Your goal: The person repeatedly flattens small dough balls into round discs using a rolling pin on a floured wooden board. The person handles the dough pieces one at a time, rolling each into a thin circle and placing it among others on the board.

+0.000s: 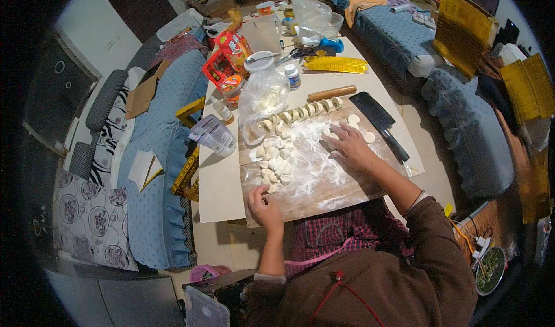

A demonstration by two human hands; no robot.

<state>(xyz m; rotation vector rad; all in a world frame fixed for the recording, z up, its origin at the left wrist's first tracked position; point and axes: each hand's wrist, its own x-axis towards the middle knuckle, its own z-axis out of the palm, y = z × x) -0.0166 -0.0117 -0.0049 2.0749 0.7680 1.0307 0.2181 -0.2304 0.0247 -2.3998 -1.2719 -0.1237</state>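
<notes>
My right hand (344, 144) lies palm down with spread fingers on the floured wooden board (303, 201), over some pieces of dough. Flattened dough rounds (369, 137) lie just beyond its fingers. At the board's left edge, my left hand (263, 206) has curled fingers beside the lowest of the small dough pieces (277, 164); whether it grips one cannot be told. A row of curved dough pieces (305, 112) runs across the far side of the board. Behind them is a wooden rolling pin (332, 93). A black cleaver (376, 115) rests along the right edge.
A plastic bag of flour (271, 97), a plastic measuring cup (213, 134), a small bottle (222, 110) and a white pill-type bottle (292, 76) stand left and beyond the board. Farther back are red packets (227, 54) and a yellow package (334, 64). A blue-covered sofa (156, 188) flanks the table.
</notes>
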